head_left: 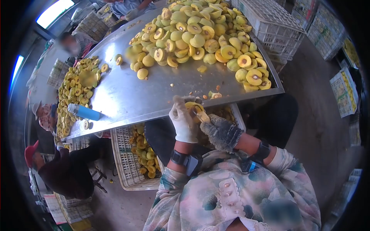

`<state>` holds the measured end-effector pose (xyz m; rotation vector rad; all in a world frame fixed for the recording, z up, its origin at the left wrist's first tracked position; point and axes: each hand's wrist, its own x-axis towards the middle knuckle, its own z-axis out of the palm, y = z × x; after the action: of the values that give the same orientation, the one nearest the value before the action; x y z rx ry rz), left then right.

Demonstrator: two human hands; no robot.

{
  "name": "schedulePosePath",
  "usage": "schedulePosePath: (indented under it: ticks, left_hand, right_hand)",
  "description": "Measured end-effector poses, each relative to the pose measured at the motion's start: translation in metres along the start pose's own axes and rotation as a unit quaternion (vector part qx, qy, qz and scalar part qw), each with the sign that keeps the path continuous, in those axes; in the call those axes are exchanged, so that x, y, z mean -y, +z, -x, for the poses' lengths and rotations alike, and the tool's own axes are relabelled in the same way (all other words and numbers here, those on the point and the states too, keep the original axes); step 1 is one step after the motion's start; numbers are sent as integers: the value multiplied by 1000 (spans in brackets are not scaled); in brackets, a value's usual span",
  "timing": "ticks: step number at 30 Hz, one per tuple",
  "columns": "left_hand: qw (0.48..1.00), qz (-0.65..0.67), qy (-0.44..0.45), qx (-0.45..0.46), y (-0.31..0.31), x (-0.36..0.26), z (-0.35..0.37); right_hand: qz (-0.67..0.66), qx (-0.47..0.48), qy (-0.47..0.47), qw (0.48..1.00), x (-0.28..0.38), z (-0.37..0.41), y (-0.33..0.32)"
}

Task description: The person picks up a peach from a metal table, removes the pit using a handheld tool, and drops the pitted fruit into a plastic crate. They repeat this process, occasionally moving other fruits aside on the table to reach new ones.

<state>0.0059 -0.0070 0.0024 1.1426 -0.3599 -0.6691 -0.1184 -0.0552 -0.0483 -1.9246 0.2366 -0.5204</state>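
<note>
My left hand (183, 122), in a white glove with darker fingertips, is closed around a yellow peach half (191, 106) at the table's near edge. My right hand (221, 133), in a worn grey glove, grips a small pitting tool (203, 116) with a pale handle. The tool's working end meets the cut face of the peach half; its exact shape is hidden by the fruit and fingers. Beyond my hands, a large heap of halved peaches (196, 34) lies on the metal table (154, 92), many with pits showing. Small scraps (216, 95) lie near the edge.
A white crate (127, 169) of peach pieces stands below the table, left of my legs. A blue bottle (84, 112) lies near a second peach heap (77, 86). Stacked crates (271, 32) stand at the right. Several people work around the table, one in a red cap (31, 154).
</note>
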Motion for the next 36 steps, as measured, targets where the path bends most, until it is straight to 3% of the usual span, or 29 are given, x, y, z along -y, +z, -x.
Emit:
schedulePosePath:
  ticks: [4, 6, 7, 8, 9, 10, 12, 13, 15, 16, 21, 25, 27, 28, 30, 32, 34, 36]
  left_hand:
    - [998, -50, 39, 4, -1, 6, 1]
    - [996, -78, 38, -3, -1, 6, 2]
    - [994, -102, 40, -13, 0, 7, 2]
    - [994, -103, 40, -13, -1, 6, 2]
    - [995, -102, 10, 11, -3, 5, 0]
    - [994, -102, -19, 35, -5, 4, 0]
    - [993, -108, -29, 37, -8, 7, -2]
    - [992, -113, -37, 41, -10, 9, -5]
    - [987, -124, -60, 81, -17, 10, -11]
    - [981, -133, -80, 120, -18, 10, -13]
    - [980, -130, -110, 102, -14, 7, -9]
    - [978, -126, -118, 114, -12, 3, -8]
    - [982, -112, -120, 97, -11, 4, -7]
    - [984, -96, -124, 82, -10, 6, -6]
    - [982, -98, -134, 91, -12, 6, -7]
    - [980, -101, -144, 96, -13, 9, -3]
    - [991, -122, -45, 2, -10, 18, 4]
    - [994, -104, -46, -5, -9, 20, 7]
  right_hand:
    - [100, 11, -38, 994, 0, 2, -3]
    - [352, -3, -224, 909, -1, 2, -7]
    - [352, -3, -222, 909, 7, 2, -10]
    - [24, 49, 32, 998, 20, 0, -14]
    - [-308, 94, 280, 905, 27, -1, -17]
    - [-309, 94, 280, 904, 22, -1, -15]
    - [-217, 111, 129, 961, 9, 2, -13]
    - [-219, 108, 129, 961, 8, 2, -14]
    - [-386, 132, 220, 886, 7, 4, -16]
    - [-387, 132, 221, 885, 8, 5, -17]
    - [-489, 114, 371, 781, 24, 6, -26]
    - [-549, 97, 369, 743, 29, 12, -22]
    - [-512, 95, 285, 804, 32, 11, -24]
    - [-513, 95, 285, 804, 32, 11, -27]
    - [-597, 137, 330, 718, 32, 12, -34]
    - [-583, 125, 348, 724, 35, 12, -36]
    - [-569, 116, 363, 729, 29, 10, -30]
    - [-396, 108, 278, 869, 9, 9, -15]
